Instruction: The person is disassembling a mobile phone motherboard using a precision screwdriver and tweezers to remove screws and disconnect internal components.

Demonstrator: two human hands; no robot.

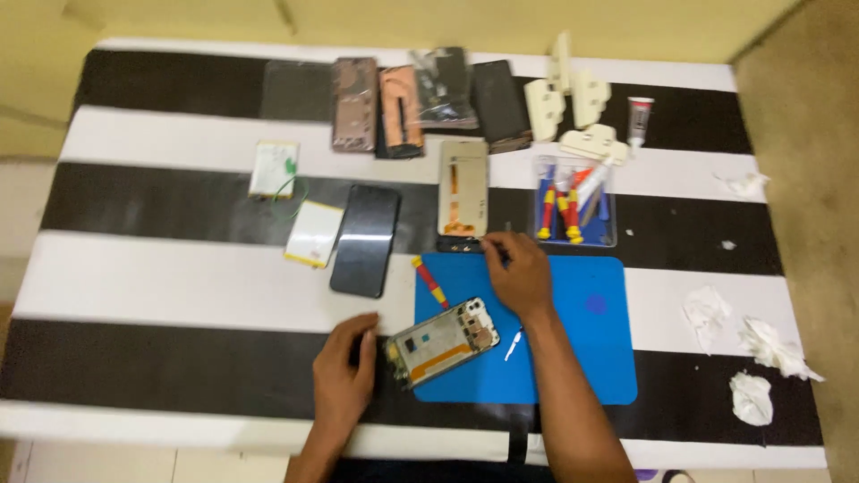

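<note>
Left hand (344, 371) steadies the opened phone (441, 342), fingers flat at its near end. Phone's long axis runs up-right. Right hand (517, 273) beyond it, pinching a small tool (506, 234).

An opened phone (441, 342) lies on the mat's (582, 358) left part, the left hand (344, 376) touching its left end. Behind it lies a screwdriver (430, 282) — farther back, a display panel (463, 188), with a tool tray (575, 201) to its right. The right hand (517, 273) lies between them.
</note>
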